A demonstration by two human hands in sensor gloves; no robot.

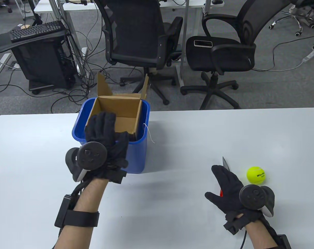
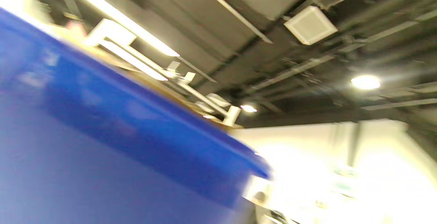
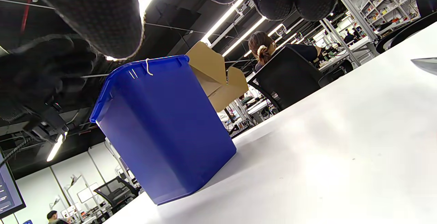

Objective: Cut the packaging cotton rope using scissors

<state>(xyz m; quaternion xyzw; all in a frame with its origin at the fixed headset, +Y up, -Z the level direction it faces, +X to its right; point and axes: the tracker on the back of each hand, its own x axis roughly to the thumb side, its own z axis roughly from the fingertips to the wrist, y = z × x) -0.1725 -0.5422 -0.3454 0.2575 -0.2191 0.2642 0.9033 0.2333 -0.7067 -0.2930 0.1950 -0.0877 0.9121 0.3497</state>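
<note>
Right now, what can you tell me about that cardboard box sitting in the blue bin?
The cardboard box is plain brown, open, and looks empty inside, its flaps standing up at the far side. It sits upright inside the blue bin on the table. The left hand rests on its near edge. A white rope hangs over the bin's right rim beside it.

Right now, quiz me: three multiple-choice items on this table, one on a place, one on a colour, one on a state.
1. Where is the cardboard box?
A. inside the bin
B. beside the ball
C. on the chair

2. What colour is the ball?
A. red
B. yellow-green
C. white

3. How are the box flaps?
A. taped shut
B. folded flat
C. open, standing up

Answers: 1 A, the box sits within the blue bin's walls; 2 B, the ball near the right hand is yellow-green; 3 C, the flaps rise above the rim and the inside shows.
</note>
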